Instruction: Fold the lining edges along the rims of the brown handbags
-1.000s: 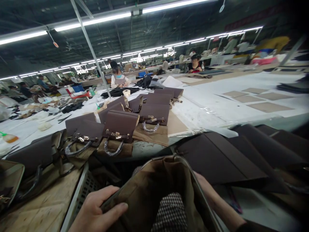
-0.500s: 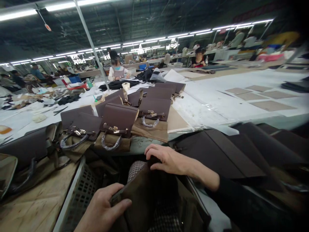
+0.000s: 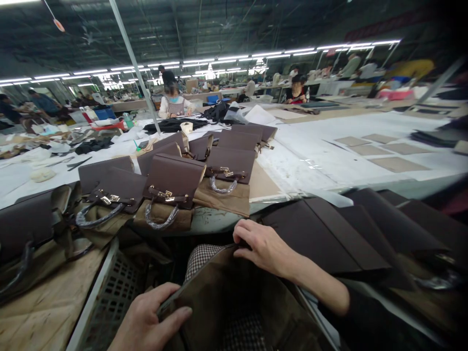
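Observation:
On my lap lies an olive-brown bag piece (image 3: 212, 292), its dark inside facing up and its mouth spread wide. My left hand (image 3: 149, 312) grips the near left edge, with the thumb on the inner side and the fingers outside. At the far edge, my right hand (image 3: 263, 248) pinches the rim between curled fingers and thumb. Checked cloth (image 3: 203, 258) shows beyond the bag's left edge. The lower part of the bag runs out of view.
Several dark brown handbags (image 3: 175, 178) with plastic-wrapped handles stand on the table ahead. More brown bag pieces (image 3: 329, 234) lie at the right. A plastic crate (image 3: 113, 287) stands to my left beside a brown-covered surface (image 3: 47, 312). Co-workers sit across the table.
The bag's mouth has opened wider, showing more of its inside. My right hand has moved a little to the right with the rim, while my left hand keeps its edge.

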Tool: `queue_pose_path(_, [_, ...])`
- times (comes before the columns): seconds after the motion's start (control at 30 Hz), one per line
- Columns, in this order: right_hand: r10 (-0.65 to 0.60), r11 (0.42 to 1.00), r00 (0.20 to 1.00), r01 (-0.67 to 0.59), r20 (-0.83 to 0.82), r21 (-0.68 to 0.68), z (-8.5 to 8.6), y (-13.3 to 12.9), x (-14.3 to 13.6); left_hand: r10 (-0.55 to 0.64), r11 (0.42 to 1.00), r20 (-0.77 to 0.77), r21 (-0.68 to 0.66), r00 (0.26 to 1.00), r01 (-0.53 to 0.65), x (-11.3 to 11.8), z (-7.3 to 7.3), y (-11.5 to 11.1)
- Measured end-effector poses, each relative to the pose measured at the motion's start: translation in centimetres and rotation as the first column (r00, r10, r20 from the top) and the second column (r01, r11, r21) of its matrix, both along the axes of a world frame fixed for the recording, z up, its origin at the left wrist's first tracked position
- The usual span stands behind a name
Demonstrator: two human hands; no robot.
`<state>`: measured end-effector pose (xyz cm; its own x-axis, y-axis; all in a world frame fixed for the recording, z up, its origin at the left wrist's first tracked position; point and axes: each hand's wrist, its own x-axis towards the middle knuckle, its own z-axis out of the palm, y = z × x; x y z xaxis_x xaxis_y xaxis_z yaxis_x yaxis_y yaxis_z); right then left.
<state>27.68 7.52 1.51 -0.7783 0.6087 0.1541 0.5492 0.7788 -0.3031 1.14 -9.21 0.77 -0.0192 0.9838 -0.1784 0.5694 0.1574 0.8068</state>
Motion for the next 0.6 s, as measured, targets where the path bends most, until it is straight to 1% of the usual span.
queue_pose_path(0.2, [0.027,0.999,1.000,-0.027,-0.001,0.031,0.07,-0.35,0.27,0.034,0.999,0.001,-0.019,0.999,-0.034,-0.11,-0.35,-0.19])
queue_pose_path(0.37, [0.033,0.999,0.999,-0.034,-0.036,-0.018,-0.10,-0.33,0.29,0.019,0.999,0.005,-0.040,1.000,-0.019,-0.08,-0.39,-0.28])
queue_pose_path(0.47, [0.087,0.995,0.992,-0.092,-0.090,-0.049,-0.12,-0.40,0.46,0.010,0.998,0.010,-0.063,1.000,-0.009,-0.20,-0.32,-0.21])
queue_pose_path(0.6, [0.207,0.967,0.955,-0.232,-0.215,-0.101,0.00,-0.80,0.65,0.003,0.995,0.018,-0.101,1.000,-0.001,-0.49,-0.13,-0.14])
